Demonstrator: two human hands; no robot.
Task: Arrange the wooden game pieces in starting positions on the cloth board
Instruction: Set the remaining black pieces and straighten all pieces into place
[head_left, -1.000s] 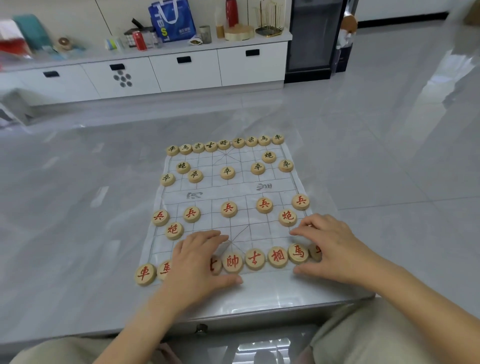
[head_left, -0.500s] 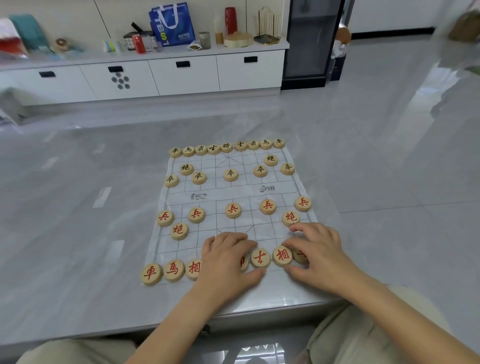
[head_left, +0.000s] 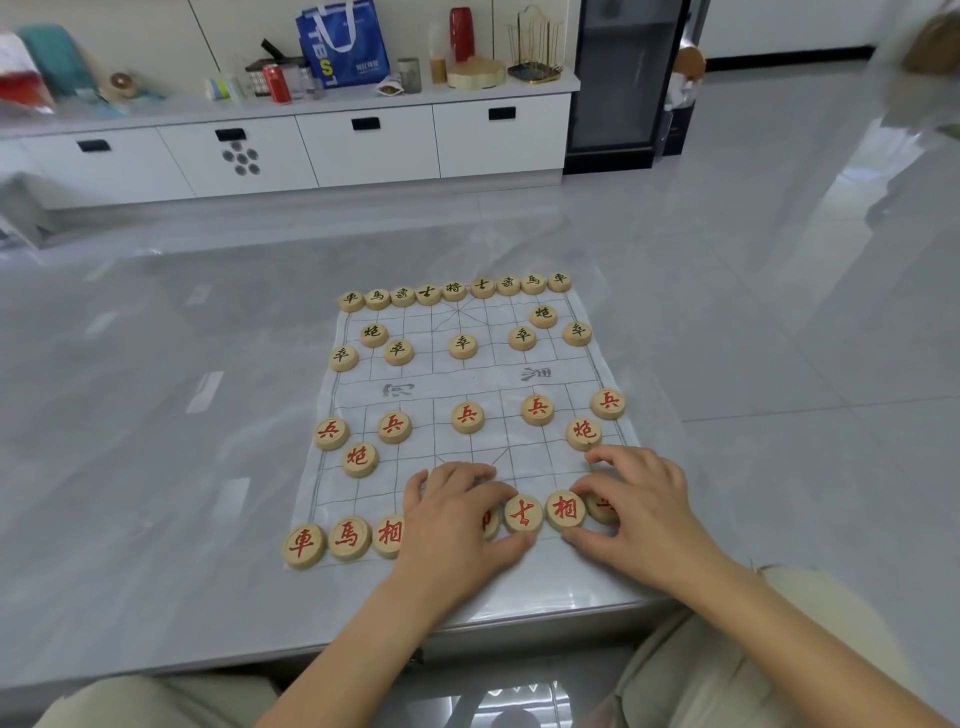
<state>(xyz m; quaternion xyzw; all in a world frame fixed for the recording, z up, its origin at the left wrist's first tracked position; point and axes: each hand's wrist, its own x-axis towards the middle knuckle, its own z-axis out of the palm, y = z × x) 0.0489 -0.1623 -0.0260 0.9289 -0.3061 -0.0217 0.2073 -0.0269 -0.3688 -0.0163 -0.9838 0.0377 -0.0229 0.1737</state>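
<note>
A white cloth board (head_left: 470, 382) lies on the grey table, with black-lettered wooden pieces (head_left: 453, 291) lined up along its far side. Five red soldiers (head_left: 467, 415) and two red cannons (head_left: 359, 459) stand in the near half. In the near row, a red chariot (head_left: 304, 544), horse (head_left: 349, 538), elephant (head_left: 388, 535), advisor (head_left: 522, 513) and second elephant (head_left: 565, 509) show. My left hand (head_left: 457, 514) arches over the row's middle, fingers and thumb around a mostly hidden red piece (head_left: 489, 521). My right hand (head_left: 641, 512) curls over the right end, bracketing a half-hidden piece (head_left: 602, 506).
The table's front edge (head_left: 467, 631) runs just below my wrists, with my knees under it. Beyond the table lies a shiny tiled floor. A white cabinet (head_left: 363, 145) with bags, cans and jars stands at the far wall, beside a dark glass-door fridge (head_left: 618, 78).
Both hands slid right along the near row. My left hand uncovered the left horse and elephant pieces; my right hand closed in over the right end pieces.
</note>
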